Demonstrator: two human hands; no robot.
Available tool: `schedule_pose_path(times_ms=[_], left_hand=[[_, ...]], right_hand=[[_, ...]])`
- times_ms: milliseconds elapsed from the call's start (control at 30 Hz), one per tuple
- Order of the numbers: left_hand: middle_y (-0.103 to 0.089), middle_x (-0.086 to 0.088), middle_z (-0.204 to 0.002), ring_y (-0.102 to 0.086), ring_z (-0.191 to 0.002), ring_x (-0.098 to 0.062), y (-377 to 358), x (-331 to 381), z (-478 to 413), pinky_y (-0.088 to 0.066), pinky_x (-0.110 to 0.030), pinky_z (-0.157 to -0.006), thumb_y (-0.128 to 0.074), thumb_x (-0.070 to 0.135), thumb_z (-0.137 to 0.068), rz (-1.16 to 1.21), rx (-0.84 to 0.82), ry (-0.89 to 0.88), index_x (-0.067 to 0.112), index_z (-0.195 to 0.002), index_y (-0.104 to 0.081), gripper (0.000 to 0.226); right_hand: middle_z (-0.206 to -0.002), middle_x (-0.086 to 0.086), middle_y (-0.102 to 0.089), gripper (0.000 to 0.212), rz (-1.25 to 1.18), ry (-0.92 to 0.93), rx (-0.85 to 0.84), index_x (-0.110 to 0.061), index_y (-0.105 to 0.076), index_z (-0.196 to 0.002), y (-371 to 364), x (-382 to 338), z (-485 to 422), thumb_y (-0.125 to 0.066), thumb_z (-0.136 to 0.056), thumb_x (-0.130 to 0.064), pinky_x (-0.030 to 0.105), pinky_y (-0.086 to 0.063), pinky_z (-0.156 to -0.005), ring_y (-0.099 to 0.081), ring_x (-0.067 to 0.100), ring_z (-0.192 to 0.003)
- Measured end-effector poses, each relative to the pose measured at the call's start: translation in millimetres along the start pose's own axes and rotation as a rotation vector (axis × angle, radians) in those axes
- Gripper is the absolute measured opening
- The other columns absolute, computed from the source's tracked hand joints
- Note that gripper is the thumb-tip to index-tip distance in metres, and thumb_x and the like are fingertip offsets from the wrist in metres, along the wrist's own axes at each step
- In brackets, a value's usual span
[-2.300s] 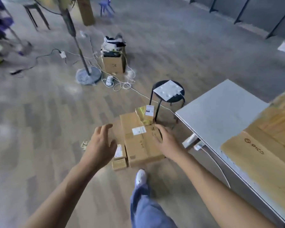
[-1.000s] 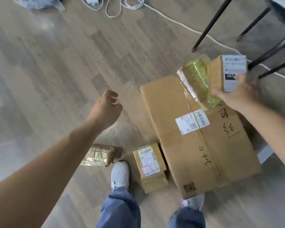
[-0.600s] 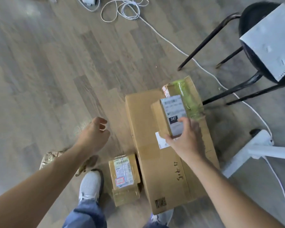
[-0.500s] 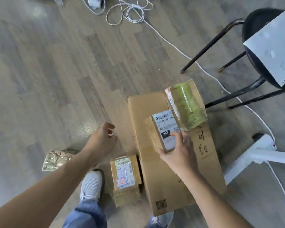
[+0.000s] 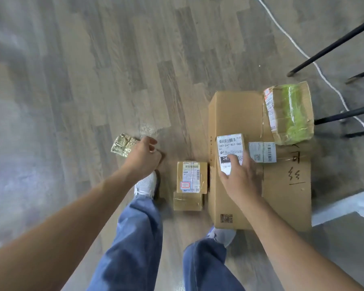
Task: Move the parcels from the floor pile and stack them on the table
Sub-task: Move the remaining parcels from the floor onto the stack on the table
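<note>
Small parcel (image 5: 229, 144), now nearer box (image 5: 282, 196) edge

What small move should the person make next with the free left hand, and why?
Probably reach the left hand onto the gold foil packet and grip it. That hand holds nothing and is right beside the packet on the floor, while the right hand grips the small labelled parcel over the large box.

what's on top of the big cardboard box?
Two parcels: a white-labelled small box held by the right hand, and a green-taped parcel at its far corner. The hand covers the small box's near end.
</note>
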State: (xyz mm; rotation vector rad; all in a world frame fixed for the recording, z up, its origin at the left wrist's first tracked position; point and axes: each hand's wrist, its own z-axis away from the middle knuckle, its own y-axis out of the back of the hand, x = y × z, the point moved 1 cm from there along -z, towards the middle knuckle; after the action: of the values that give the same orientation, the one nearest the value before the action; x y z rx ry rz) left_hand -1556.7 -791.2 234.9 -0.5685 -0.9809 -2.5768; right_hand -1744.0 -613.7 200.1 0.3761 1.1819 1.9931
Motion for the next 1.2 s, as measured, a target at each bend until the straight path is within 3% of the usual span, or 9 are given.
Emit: schedule_pose_path(times_ms=[233,400,567,667,767,833,933,1067,1200], left_hand=[[-0.055,-0.009,-0.119,-0.052,-0.095,-0.021,29,-79,-2,-0.04,-0.029,-0.078,-0.056,0.012,-0.086,-0.091,0.036,0.105,0.009,-0.128,-0.048,0.044],[-0.043,-0.015,-0.133,-0.053,-0.109,-0.028,23,-140,-69,-0.041,-0.031,-0.085,-0.058,0.016,-0.086,-0.208,0.024,0.065,0.011,-0.138,-0.039,0.055],[-0.035,-0.017,-0.144,-0.037,-0.131,-0.033,18,-187,-147,-0.032,-0.04,-0.108,-0.061,0.025,-0.088,-0.304,0.048,-0.007,0.012,-0.148,-0.024,0.071],[-0.049,-0.009,-0.132,-0.05,-0.115,-0.025,14,-207,-177,-0.04,-0.029,-0.09,-0.061,0.021,-0.089,-0.159,-0.056,0.091,0.011,-0.149,-0.022,0.073],[-0.056,-0.004,-0.118,-0.056,-0.088,-0.015,16,-215,-179,-0.044,-0.024,-0.07,-0.068,0.012,-0.083,0.098,-0.106,0.18,0.013,-0.148,-0.027,0.077],[-0.049,-0.008,-0.125,-0.053,-0.091,-0.016,26,-209,-158,-0.048,-0.028,-0.078,-0.072,0.012,-0.08,0.117,-0.114,0.155,0.014,-0.148,-0.028,0.081],[-0.044,-0.004,-0.124,-0.053,-0.104,-0.019,50,-178,-104,-0.048,-0.036,-0.092,-0.077,0.016,-0.075,0.088,-0.095,0.054,0.021,-0.141,-0.039,0.076],[-0.057,-0.002,-0.107,-0.063,-0.084,-0.018,98,-93,-11,-0.056,-0.04,-0.068,-0.077,0.024,-0.078,0.369,-0.117,0.027,0.021,-0.119,-0.042,0.054],[-0.057,-0.01,-0.107,-0.061,-0.085,-0.018,135,-1,85,-0.057,-0.052,-0.073,-0.06,0.04,-0.09,0.486,-0.174,0.044,0.01,-0.113,-0.043,0.042]], right_hand=[[-0.15,0.004,-0.033,0.048,-0.172,0.224,-0.11,-0.019,-0.041,-0.14,-7,-78,22,-0.053,-0.096,-0.032,0.038,-0.038,-0.103,-0.033,0.024,-0.137],[-0.146,0.0,-0.035,0.05,-0.299,0.278,-0.197,-0.019,-0.038,-0.141,-83,-151,-4,-0.053,-0.096,-0.033,0.037,-0.04,-0.097,-0.039,0.023,-0.131],[-0.142,0.003,-0.043,0.061,-0.45,0.172,-0.302,-0.024,-0.029,-0.148,-170,-198,-52,-0.056,-0.095,-0.039,0.034,-0.039,-0.094,-0.044,0.024,-0.127],[-0.153,0.0,-0.033,0.076,-0.708,-0.019,-0.419,-0.026,-0.011,-0.155,-205,-210,-74,-0.055,-0.095,-0.042,0.03,-0.033,-0.099,-0.036,0.022,-0.136],[-0.158,-0.001,-0.025,0.077,-0.868,-0.13,-0.434,-0.028,-0.013,-0.154,-213,-211,-77,-0.058,-0.093,-0.041,0.039,-0.029,-0.114,-0.029,0.02,-0.142],[-0.154,-0.002,-0.031,0.076,-0.897,-0.131,-0.421,-0.03,-0.018,-0.153,-194,-205,-60,-0.062,-0.091,-0.034,0.041,-0.034,-0.113,-0.038,0.017,-0.136],[-0.142,-0.006,-0.044,0.08,-0.921,-0.114,-0.344,-0.036,-0.022,-0.15,-125,-189,-21,-0.069,-0.087,-0.024,0.022,-0.044,-0.095,-0.054,-0.005,-0.108],[-0.136,-0.012,-0.042,0.077,-0.854,-0.142,-0.221,-0.033,-0.03,-0.147,10,-173,41,-0.072,-0.084,-0.022,0.023,-0.039,-0.102,-0.047,0.003,-0.122],[-0.125,-0.009,-0.035,0.064,-0.778,-0.184,-0.042,-0.024,-0.042,-0.141,147,-163,115,-0.072,-0.084,-0.025,0.012,-0.029,-0.093,-0.042,0.004,-0.117]])
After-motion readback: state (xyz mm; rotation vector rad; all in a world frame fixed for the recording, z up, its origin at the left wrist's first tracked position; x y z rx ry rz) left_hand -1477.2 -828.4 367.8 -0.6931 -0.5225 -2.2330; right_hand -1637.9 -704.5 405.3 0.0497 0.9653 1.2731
